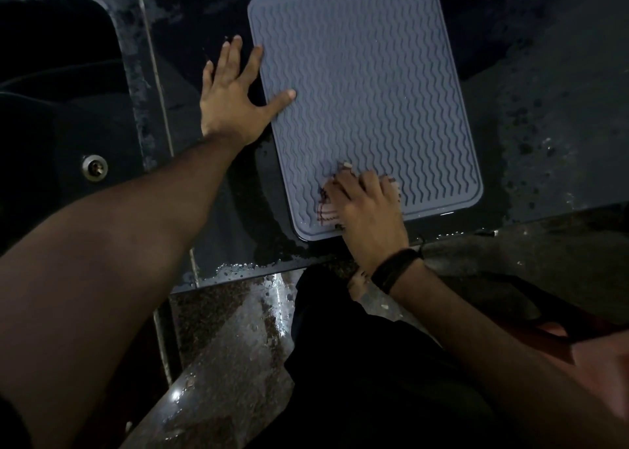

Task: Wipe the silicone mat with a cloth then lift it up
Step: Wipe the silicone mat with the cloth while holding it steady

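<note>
Two hands rest on the grey silicone mat [364, 101], which lies flat on the dark wet tabletop [551, 115] at centre frame. The left hand [231, 98] presses its upper-left edge, grip released, fingers spread. The right hand [367, 210] covers most of the cloth [326, 210] at the lower-left corner; whether its grip is clenched is hard to tell.

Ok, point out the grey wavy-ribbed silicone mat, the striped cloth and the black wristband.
grey wavy-ribbed silicone mat [367, 84], head view, ribbed middle.
striped cloth [326, 213], head view, edge left of the right hand.
black wristband [394, 269], head view, band's top.
</note>
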